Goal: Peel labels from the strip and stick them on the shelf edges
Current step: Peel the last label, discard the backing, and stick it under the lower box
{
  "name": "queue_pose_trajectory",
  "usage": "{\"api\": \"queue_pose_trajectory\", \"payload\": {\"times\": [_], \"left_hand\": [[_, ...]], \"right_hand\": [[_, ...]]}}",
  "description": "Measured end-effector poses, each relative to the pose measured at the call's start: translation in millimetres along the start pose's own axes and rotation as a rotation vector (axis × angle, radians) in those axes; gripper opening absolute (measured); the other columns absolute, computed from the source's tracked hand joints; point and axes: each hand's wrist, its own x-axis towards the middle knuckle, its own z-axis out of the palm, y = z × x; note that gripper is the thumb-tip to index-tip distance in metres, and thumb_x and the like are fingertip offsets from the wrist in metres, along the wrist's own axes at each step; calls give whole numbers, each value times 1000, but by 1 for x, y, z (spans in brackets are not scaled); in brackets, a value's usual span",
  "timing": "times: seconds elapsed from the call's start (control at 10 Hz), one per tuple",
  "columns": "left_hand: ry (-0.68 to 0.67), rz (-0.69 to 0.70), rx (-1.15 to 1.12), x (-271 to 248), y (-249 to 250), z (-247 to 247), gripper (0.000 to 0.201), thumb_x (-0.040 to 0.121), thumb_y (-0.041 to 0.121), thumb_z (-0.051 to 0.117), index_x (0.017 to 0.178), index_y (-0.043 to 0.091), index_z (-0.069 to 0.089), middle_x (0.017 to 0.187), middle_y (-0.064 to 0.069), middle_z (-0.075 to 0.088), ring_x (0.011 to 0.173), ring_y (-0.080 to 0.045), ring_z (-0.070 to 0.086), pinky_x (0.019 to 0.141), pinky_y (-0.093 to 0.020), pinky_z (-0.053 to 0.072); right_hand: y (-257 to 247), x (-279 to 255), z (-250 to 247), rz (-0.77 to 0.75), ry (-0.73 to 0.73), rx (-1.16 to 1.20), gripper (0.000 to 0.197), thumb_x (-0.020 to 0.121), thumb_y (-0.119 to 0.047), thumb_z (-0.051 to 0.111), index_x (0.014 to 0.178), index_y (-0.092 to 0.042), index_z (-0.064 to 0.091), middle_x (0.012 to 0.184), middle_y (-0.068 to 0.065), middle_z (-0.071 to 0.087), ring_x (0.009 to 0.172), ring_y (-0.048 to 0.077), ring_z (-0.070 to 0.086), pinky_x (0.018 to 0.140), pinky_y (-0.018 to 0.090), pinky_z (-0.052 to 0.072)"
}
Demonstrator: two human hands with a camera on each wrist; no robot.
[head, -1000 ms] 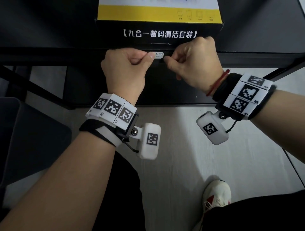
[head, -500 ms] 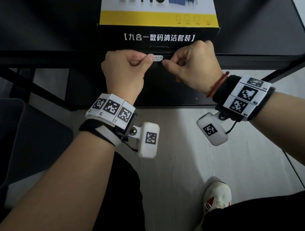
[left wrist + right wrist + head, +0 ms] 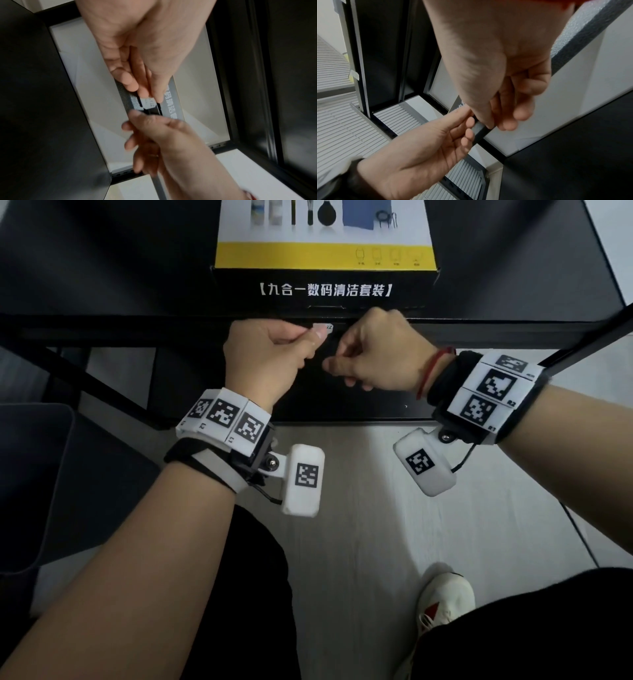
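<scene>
Label (image 3: 325,327) lies small and white against the front of the black shelf edge (image 3: 479,328), just below the cleaning-kit box (image 3: 325,251); the left hand (image 3: 267,354) has its thumb tip pressed on it, fingers curled, while the right hand (image 3: 380,354) hangs just beside, fingers loosely curled and seemingly holding nothing; whether the strip is in either palm I cannot tell. To seat it well, I judge the thumb should rub flat from one end to the other, keeping it level with the edge.
</scene>
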Motion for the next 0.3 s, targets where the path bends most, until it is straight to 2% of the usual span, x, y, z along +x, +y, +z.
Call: {"api": "queue_pose_trajectory", "payload": {"times": [0.1,0.2,0.3], "left_hand": [[-56,-51,56,-9,14,-2,27,89,49,73,71,28,77,67,7,75,54,2,63,60,-16,48],[-122,-116,80,-21,41,-9,31,94,46,67,75,24,77,67,7,73,46,5,58,50,-8,43],[-189,-199,144,-35,68,-16,36,95,47,66,74,21,77,67,5,73,47,-1,58,48,-11,43]], "right_hand": [[-9,0,-2,53,-56,56,23,90,-34,69,78,-15,75,69,0,75,53,9,67,64,19,58],[-23,-7,-12,123,-148,70,18,88,-36,68,79,-21,72,68,-4,71,66,13,69,70,25,56],[-37,-20,-34,202,-213,28,14,87,-39,68,92,-27,73,83,-2,69,86,16,64,74,23,45]]}}
